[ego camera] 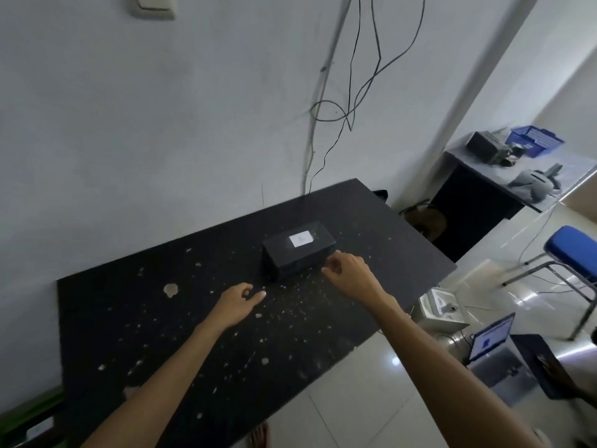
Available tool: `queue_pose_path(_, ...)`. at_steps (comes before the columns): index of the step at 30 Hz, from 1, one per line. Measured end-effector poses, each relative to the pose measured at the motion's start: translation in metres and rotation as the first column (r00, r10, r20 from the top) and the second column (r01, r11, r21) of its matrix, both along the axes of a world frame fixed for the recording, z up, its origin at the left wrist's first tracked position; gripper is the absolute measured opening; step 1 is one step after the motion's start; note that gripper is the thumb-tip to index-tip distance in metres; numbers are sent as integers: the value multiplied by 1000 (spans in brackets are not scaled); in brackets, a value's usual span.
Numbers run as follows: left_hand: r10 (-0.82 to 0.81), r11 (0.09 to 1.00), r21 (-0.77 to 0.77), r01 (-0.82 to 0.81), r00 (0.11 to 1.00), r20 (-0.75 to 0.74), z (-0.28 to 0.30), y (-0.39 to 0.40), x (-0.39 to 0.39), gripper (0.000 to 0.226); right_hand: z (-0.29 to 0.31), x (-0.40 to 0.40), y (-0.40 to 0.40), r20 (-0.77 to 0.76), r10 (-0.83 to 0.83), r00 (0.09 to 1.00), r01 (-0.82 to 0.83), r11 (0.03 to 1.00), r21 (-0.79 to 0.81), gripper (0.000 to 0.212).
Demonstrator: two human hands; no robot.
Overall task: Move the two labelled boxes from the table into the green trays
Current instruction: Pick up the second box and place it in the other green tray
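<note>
One black labelled box (298,250) sits mid-table (129,318), white sticker up, easy to take from both ends. The right hand (347,273) hovers just beside its right end, fingers loosely curled around nothing; the left hand (237,302) reaches in open, empty. A green tray (32,412) waits at the lower left (something white-labelled seems to lie inside).

One head-worn wide-angle view looks forward and down from above the table's (135,318) near edge, facing the wall (161,124) at 12 o'clock.
</note>
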State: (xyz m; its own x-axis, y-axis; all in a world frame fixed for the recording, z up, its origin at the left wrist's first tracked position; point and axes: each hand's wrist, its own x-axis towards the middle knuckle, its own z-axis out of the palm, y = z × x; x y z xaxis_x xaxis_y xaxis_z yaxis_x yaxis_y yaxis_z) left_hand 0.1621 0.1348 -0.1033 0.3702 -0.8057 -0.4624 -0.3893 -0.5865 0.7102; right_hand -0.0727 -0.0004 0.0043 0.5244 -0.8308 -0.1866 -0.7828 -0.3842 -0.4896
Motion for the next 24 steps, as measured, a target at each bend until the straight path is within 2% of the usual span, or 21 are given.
queue_pose_path(5, 128, 991, -28, -127, 991, 46, -7, -93, 2, 74, -17, 2, -86, 93, -94, 991, 93, 996, 16, 27)
queue_pose_path(10, 339, 936, 105, -337, 941, 1, -22, -153, -7, 94, -43, 18, -157, 119, -137, 983, 131, 990, 60, 28)
queue_pose_path(15, 459, 879, 166, -447, 887, -44, -43, -185, -22, 103, -84, 42, -225, 74, -72, 995, 57, 981, 187, 56)
queue_pose_path(18, 538, 831, 188, -524, 842, -33, -54, -197, -34, 106, -108, 58, -248, 46, -37, 998, 27, 978, 208, 64)
queue_pose_path(20, 589, 797, 161, -582, 808, 8, -60, -205, -38, 102, -122, 67, -257, 19, -7, 1000, 2, 971, 238, 72)
queue_pose_path(24, 670, 738, 43, -674, 738, 76, -71, -217, -44, 77, -148, 80, -266, -24, 5, 1000, 6, 907, 421, 90)
